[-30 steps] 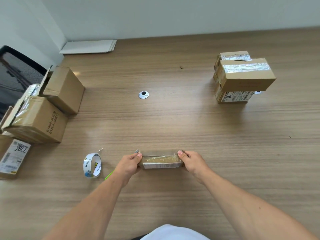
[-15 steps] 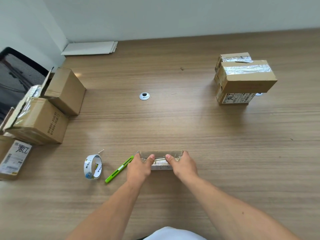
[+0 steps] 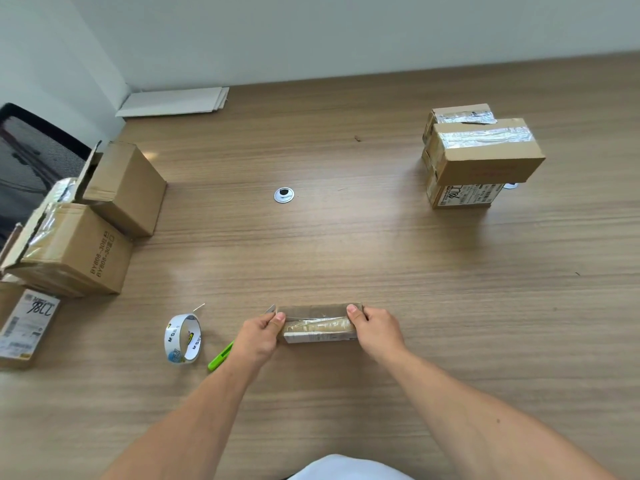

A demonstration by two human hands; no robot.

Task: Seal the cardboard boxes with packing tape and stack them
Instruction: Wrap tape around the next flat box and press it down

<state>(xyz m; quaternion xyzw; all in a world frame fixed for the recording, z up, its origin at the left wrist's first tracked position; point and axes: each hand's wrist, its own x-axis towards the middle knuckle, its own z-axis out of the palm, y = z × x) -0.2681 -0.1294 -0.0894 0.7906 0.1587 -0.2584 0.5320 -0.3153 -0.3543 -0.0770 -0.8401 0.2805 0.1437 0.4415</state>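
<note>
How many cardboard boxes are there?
7. Small box between left hand and right hand; open box, printed box and labelled box at left; taped top box, bottom box and rear box far right. More may be hidden.

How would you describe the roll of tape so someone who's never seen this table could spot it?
On the wooden table, find the left hand gripping a small box near the front edge. Just left of that hand, past a green cutter lying flat, the roll of tape stands on its edge. It is a white printed ring standing upright, unlike the brown cardboard boxes nearby.
</note>
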